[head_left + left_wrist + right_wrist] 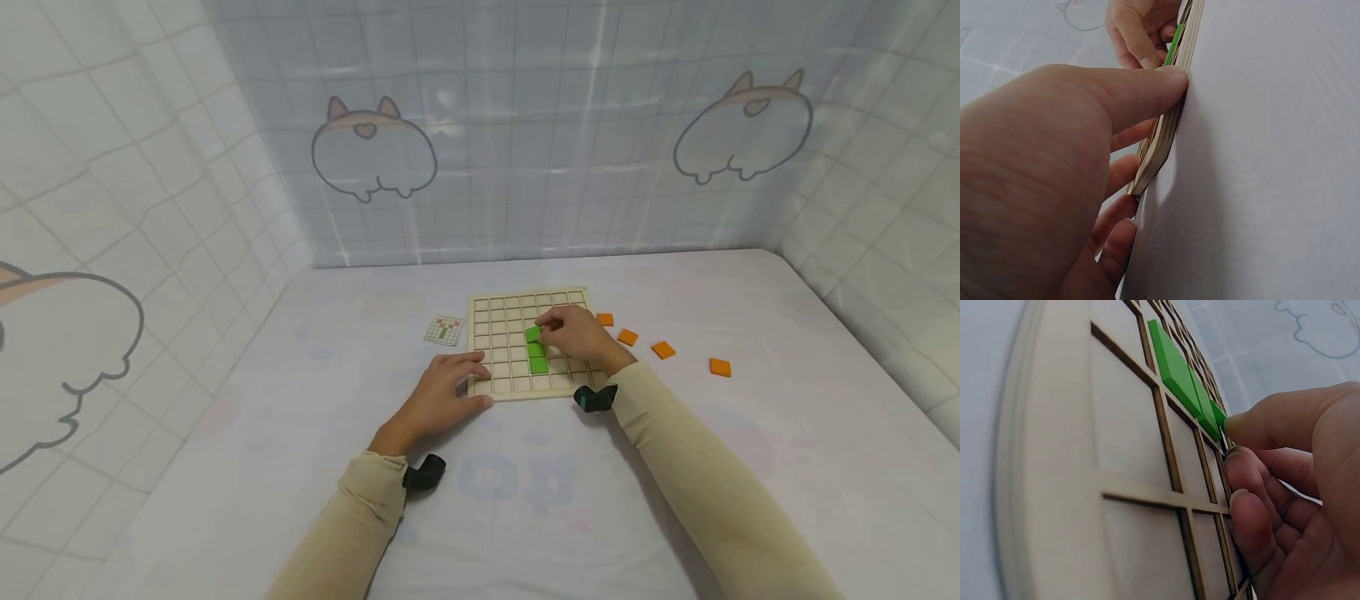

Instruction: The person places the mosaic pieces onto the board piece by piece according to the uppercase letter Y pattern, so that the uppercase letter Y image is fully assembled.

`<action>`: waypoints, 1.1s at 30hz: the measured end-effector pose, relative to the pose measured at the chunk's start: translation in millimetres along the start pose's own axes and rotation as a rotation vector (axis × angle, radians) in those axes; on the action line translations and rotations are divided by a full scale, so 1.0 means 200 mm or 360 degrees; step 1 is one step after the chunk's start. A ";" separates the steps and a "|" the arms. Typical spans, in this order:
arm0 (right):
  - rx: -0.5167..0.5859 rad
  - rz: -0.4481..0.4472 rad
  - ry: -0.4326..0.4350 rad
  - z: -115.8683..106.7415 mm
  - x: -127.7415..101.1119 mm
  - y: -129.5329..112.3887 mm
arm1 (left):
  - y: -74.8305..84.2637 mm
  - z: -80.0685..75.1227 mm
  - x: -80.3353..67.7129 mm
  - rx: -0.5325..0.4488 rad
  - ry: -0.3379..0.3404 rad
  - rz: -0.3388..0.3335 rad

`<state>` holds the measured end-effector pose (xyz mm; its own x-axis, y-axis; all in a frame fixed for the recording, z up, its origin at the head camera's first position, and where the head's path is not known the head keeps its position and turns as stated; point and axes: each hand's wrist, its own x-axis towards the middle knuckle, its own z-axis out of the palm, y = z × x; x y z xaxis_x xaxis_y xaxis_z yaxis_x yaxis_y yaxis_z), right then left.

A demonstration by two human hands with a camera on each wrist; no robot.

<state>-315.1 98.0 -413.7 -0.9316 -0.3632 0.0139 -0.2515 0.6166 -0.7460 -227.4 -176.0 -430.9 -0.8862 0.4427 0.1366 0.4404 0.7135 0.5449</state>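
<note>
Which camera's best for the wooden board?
Head: it shows nearly the whole board from above, grid included. Left wrist catches mostly its edge and a corner; right wrist gives only a slanted close-up of part.

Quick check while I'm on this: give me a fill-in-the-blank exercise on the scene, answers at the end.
1. The tiles on the grid board are coloured ____.
2. The hand at those tiles is the person's ____ one.
3. In the head view, the orange tiles beside the board number ____.
4. In the head view, the small patterned card lies to the ____ of the board.

Missing words: green; right; four; left.
</note>
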 end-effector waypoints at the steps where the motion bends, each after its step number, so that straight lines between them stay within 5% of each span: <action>1: 0.0002 0.0003 -0.0002 0.00 0.00 0.00 | 0.00 0.00 0.00 0.0001 -0.0005 -0.0003; 33: -0.0102 0.0021 0.0001 0.02 -0.01 -0.02 | 0.01 -0.01 0.00 0.0034 -0.0006 0.0008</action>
<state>-311.7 93.5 -413.8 -0.9351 -0.3542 0.0049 -0.2555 0.6648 -0.7019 -227.8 -175.7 -428.6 -0.8836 0.4481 0.1360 0.4477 0.7229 0.5263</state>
